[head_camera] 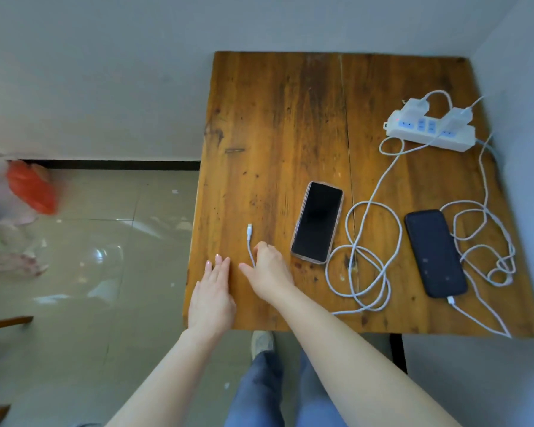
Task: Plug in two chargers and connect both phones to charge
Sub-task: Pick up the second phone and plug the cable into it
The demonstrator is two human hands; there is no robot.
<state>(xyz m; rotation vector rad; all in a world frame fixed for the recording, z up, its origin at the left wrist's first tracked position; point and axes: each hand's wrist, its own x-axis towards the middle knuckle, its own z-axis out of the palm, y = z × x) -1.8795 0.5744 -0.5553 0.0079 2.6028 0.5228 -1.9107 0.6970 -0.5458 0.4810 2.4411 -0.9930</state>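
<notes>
Right hand (269, 266) pinches the loose cable (249, 241) near the table's (275, 103) left edge; left hand (211, 298) lies flat, fingers open, empty.

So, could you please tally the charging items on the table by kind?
Phones: 2, clear-cased phone, dark phone
Charger plugs: 2
Cables: 2
Power strips: 1
Total: 7

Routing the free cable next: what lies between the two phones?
Head view: loose loops of white cable lie on the table between the clear-cased phone and the dark phone.
</notes>
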